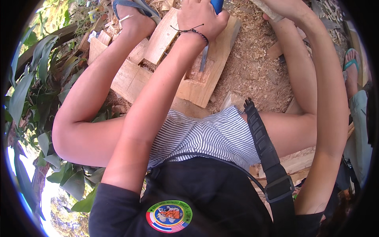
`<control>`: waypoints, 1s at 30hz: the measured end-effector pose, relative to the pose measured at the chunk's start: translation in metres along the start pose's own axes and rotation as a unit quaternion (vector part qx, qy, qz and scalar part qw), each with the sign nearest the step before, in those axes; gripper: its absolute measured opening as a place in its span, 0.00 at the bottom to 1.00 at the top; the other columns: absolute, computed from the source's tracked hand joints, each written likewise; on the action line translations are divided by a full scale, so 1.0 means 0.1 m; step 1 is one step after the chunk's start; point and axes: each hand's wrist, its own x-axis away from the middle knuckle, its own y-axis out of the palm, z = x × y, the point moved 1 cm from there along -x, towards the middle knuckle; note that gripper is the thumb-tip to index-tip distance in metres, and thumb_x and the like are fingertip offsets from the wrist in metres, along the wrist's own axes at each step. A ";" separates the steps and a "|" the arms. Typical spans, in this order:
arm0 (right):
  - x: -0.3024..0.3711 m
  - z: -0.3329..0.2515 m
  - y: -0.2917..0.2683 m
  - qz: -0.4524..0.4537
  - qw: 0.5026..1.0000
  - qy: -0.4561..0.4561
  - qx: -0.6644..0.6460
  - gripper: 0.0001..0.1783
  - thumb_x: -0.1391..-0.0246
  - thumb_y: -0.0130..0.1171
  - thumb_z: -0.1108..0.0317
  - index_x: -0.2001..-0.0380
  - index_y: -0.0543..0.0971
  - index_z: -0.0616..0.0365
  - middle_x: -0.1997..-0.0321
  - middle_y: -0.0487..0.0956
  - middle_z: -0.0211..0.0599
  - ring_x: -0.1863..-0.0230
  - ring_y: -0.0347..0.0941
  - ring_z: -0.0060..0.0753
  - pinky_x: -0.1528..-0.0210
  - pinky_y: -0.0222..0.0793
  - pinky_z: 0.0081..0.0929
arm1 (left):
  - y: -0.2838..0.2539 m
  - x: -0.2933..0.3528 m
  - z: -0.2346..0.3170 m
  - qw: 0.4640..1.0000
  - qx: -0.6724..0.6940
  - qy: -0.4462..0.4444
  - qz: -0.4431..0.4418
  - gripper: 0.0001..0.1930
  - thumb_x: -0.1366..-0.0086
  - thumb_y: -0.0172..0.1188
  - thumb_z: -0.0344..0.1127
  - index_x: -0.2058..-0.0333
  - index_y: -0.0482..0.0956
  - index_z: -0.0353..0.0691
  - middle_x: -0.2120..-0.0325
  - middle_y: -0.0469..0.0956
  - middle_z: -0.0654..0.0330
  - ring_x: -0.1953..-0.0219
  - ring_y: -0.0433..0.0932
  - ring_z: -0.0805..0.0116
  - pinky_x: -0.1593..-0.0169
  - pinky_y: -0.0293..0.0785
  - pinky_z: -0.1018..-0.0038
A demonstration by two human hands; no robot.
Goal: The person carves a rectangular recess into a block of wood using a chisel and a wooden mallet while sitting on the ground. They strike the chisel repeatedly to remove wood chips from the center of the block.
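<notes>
My left hand [202,17] is closed around the blue handle of a chisel [203,59]. Its metal blade points down into a rough rectangular recess [197,72] cut in a thick pale board [221,55], with the tip against the wood. Up at the top right my right hand [290,7] grips a length of wood [267,8], raised near my right knee and apart from the chisel. The top edge of the picture cuts off part of this wood, so its full shape is hidden.
Wood shavings [256,79] cover the ground. Loose offcuts [160,37] lie beside and under the board, between my bent legs. Leafy plants [27,94] crowd the left. At the far right is another person's foot in a green flip-flop [351,59].
</notes>
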 end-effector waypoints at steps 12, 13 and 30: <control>-0.30 0.20 -0.03 0.069 0.993 0.009 0.100 0.24 0.36 0.45 0.65 0.39 0.72 0.59 0.54 0.82 0.41 0.53 0.77 0.32 0.50 0.74 0.26 | -0.05 0.04 -0.15 0.992 0.122 -0.022 -0.036 0.29 0.42 0.59 0.45 0.44 0.73 0.39 0.63 0.81 0.38 0.59 0.80 0.38 0.52 0.76 0.55; -0.31 0.23 -0.21 0.075 0.993 0.085 0.027 0.24 0.37 0.45 0.66 0.40 0.72 0.60 0.54 0.82 0.39 0.53 0.77 0.31 0.51 0.74 0.26 | -0.04 0.01 -0.13 0.990 0.138 -0.005 -0.011 0.28 0.42 0.59 0.45 0.44 0.73 0.40 0.64 0.81 0.38 0.59 0.80 0.38 0.53 0.76 0.54; 0.25 0.24 1.31 0.286 0.906 -0.001 -0.312 0.25 0.34 0.46 0.71 0.35 0.65 0.66 0.50 0.77 0.42 0.51 0.74 0.32 0.53 0.73 0.28 | -0.30 0.47 -0.12 0.952 0.288 -0.027 0.102 0.12 0.40 0.65 0.39 0.72 0.77 0.36 0.84 0.75 0.63 0.82 0.73 0.73 0.77 0.69 0.72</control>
